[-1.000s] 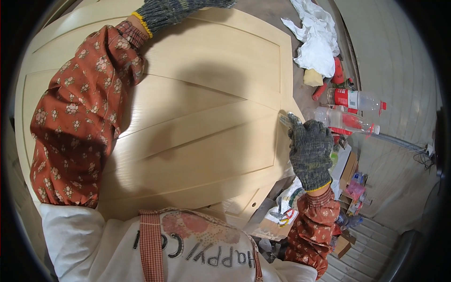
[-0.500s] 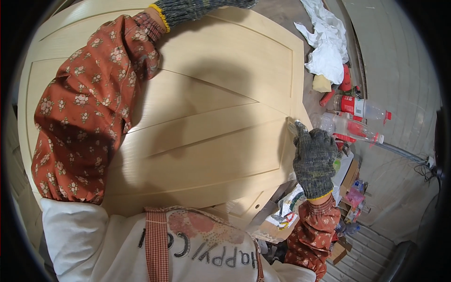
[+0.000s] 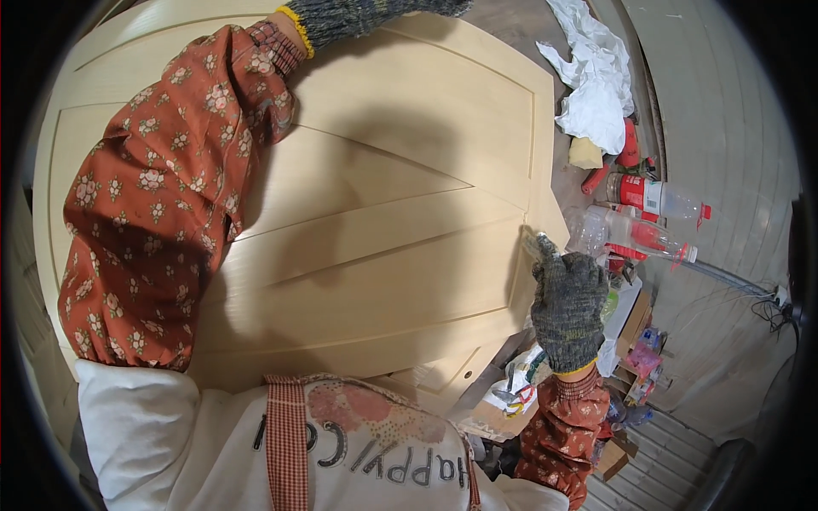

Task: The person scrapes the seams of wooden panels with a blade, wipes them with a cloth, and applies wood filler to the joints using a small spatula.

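Note:
A cream, wood-grained panel (image 3: 400, 153), like a cabinet door with recessed grooves, lies flat before me. My left hand (image 3: 375, 19), in a dark grey knit glove with a yellow cuff, stretches over its far part, fingers extended; the top of the picture cuts part of it off. At the panel's right edge is my right hand (image 3: 567, 302), gloved the same way. Its fingers are curled, with a whitish tip at the groove near the edge. Whether that tip is a small held piece or worn glove cannot be made out. Shadows fall across the panel's middle.
To the right of the panel lie a crumpled white cloth (image 3: 588, 77), a yellow sponge-like block (image 3: 585, 153) and two clear plastic bottles (image 3: 660, 198), one red-labelled. Cardboard boxes (image 3: 635, 324) and a white bag (image 3: 515, 383) sit lower right. A second cream panel (image 3: 443, 372) shows underneath.
My right hand has slid a little toward me along the panel's right edge. My left hand has barely shifted, and the panel stays in place.

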Available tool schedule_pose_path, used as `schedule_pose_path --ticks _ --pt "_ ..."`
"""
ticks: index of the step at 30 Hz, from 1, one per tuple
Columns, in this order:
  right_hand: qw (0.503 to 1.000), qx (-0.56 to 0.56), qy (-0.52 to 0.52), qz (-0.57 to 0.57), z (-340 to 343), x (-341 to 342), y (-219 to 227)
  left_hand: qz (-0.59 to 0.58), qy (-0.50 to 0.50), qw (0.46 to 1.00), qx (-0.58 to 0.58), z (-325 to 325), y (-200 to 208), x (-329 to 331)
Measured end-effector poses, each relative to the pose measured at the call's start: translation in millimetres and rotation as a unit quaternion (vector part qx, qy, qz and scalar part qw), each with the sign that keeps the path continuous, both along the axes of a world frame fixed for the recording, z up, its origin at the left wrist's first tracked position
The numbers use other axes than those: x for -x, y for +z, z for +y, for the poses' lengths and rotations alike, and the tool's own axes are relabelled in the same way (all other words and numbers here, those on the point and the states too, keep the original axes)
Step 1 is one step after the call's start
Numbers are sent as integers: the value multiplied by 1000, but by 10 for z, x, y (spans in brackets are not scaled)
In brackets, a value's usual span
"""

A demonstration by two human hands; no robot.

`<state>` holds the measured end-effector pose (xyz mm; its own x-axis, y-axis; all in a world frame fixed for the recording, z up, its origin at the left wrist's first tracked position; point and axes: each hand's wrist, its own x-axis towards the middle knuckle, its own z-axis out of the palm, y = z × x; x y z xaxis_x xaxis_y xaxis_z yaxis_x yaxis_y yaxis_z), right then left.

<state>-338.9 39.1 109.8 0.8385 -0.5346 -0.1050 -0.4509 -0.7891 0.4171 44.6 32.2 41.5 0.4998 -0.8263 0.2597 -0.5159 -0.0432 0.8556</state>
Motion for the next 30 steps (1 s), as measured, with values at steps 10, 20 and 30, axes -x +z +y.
schedule_pose_path --ticks 10,20,30 --pt "998 -56 -28 25 1 -28 109 -20 22 993 -113 63 206 103" --pt "988 -55 -73 -126 12 194 -141 30 -18 998 46 34 60 76" --pt "971 54 -164 -164 394 3 -491 -43 -66 991 104 -308 -341 -246"
